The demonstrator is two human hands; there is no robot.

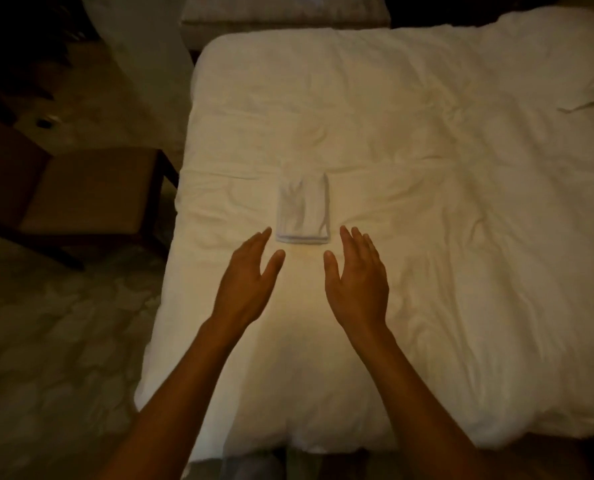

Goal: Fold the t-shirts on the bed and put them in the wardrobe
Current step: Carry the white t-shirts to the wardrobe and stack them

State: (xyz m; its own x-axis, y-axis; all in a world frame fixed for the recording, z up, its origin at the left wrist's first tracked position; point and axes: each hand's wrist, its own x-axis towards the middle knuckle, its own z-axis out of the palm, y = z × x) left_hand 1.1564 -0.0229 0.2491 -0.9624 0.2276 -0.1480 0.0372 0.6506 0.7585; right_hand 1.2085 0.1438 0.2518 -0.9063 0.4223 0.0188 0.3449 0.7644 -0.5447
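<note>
Both hands (302, 282) seemingly hover beside folded t-shirt (302, 213).

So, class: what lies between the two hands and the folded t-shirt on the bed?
In the head view, only bare white bedding separates the left hand and right hand from the folded t-shirt; neither hand touches it.

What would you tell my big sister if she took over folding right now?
Left hand: open, fingers straight, holding nothing, just short of the shirt.
Right hand: open, holding nothing, on the shirt's other side.
Folded t-shirt: a small neat rectangle lying on the bed, between and just beyond the fingertips.
Done: this shirt looks fully folded.
Left: pick it up and put it in the wardrobe, which is not in view. No other t-shirts show on the bed.
</note>
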